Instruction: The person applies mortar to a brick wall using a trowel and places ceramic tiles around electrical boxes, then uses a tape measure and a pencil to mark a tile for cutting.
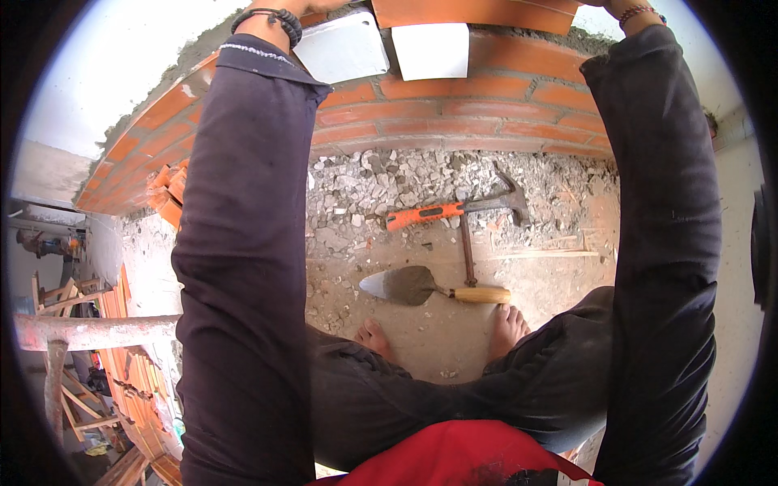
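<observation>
Both my arms reach up to the top of a brick wall [454, 109], at the upper edge of the head view. My left hand [312, 5], with dark bands round the wrist, is mostly cut off by that edge. My right hand [606, 3] is cut off too, at the right end of an orange brick [478, 13] lying along the wall top. Their fingers are out of sight, so whether they grip the brick does not show. Below the brick's left part are a white flat plate [340, 47] with rounded corners and a white square piece [429, 52].
Between my feet and the wall lie a claw hammer [425, 215] with an orange grip, a rusty metal rod [468, 251] and a pointed trowel [405, 286] with a wooden handle. Rubble [356, 194] lines the wall's foot. A pale horizontal bar [97, 332] and stacked wood are at left.
</observation>
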A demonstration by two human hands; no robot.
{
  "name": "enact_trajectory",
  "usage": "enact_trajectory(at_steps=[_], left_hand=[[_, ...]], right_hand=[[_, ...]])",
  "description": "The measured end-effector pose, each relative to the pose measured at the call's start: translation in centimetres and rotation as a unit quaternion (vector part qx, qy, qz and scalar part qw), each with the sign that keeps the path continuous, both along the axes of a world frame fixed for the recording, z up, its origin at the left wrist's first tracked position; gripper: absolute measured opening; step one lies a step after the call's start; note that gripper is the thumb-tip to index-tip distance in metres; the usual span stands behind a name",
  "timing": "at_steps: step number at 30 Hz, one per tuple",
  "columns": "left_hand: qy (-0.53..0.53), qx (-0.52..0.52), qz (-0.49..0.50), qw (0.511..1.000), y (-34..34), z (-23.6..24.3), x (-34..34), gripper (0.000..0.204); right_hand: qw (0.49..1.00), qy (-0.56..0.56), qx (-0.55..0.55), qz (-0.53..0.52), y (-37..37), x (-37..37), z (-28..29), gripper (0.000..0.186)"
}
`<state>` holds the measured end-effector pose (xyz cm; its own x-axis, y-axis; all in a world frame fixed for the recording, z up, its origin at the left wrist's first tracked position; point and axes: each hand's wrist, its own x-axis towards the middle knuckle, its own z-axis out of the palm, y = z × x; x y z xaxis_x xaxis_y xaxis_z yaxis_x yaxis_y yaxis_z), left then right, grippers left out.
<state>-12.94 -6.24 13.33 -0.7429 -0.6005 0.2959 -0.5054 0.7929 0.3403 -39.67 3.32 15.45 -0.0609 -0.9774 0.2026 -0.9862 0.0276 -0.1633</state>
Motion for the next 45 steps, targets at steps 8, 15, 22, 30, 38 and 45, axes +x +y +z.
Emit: enact_trajectory(at_steps=[8,15,22,30,38,45], left_hand=[[0.003,0.021,-0.001,1.000,-0.1,-0.4,-0.5,0.021],[-0.015,0.019,0.030,0.999,0.5,1.0,0.4,0.021],[0.004,0.036,-0.002,0.999,-0.3,0.0,-0.4,0.021],[-0.001,0.026,-0.013,1.000,-0.6,0.1,0.2,0.020],[-0.011,0.005,-0.014,1.000,-0.9,0.3,0.3,0.020],[0.005,0.023,-0.003,1.000,-0.7,-0.5,-0.3,0.020]], right_hand=[[1.000,-0.001,0.002,0.004,0.0,-0.7,-0.2,0.026],[0.999,-0.001,-0.022,0.031,0.4,0.8,0.4,0.025],[1.000,-0.011,-0.013,-0.018,0.0,0.1,-0.1,0.025],[1.000,-0.002,-0.016,0.018,0.9,1.1,0.3,0.024],[1.000,0.001,-0.017,0.009,0.0,0.4,0.2,0.025],[1.000,-0.003,-0.014,0.018,0.7,0.0,0.0,0.025]])
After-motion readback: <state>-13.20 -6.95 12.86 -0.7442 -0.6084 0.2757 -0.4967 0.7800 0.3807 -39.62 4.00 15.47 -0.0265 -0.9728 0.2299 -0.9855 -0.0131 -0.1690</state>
